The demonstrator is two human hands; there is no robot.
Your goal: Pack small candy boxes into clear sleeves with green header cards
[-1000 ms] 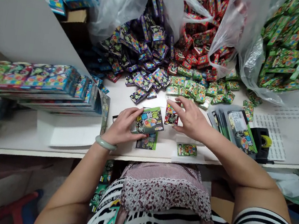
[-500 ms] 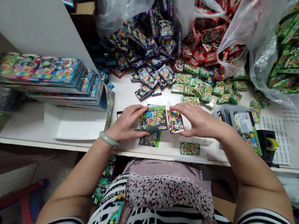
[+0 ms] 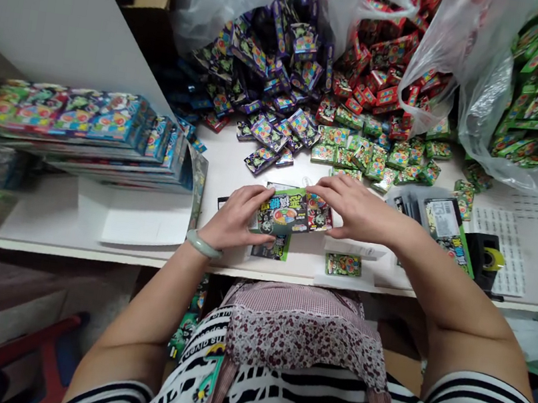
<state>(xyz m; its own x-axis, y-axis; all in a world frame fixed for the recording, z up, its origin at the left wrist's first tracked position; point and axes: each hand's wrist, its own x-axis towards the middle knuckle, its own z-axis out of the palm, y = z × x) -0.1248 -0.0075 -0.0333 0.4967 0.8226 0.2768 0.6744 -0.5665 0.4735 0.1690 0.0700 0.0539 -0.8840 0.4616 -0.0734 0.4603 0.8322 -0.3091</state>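
Note:
My left hand (image 3: 234,220) is closed around the left end of a green and black printed box (image 3: 284,210), held just over the table. Between the thumb and fingers of my right hand (image 3: 359,209) is a small red printed box (image 3: 318,213). It meets the right end of the green and black box; whether it is partly inside cannot be made out. Below them lies a flat green and black printed piece (image 3: 278,249). A small green pack (image 3: 343,264) rests on white paper nearer the table edge.
Heaps of small purple boxes (image 3: 269,133), red boxes (image 3: 366,95) and green boxes (image 3: 381,161) lie at the back among clear plastic bags (image 3: 480,105). Stacked printed boxes (image 3: 69,114) stand left. A tape dispenser (image 3: 487,261) and bagged printed packs (image 3: 441,220) are at right.
My right hand has brought the red box left against the end of the green and black box, closing the gap. The green and black box has levelled slightly.

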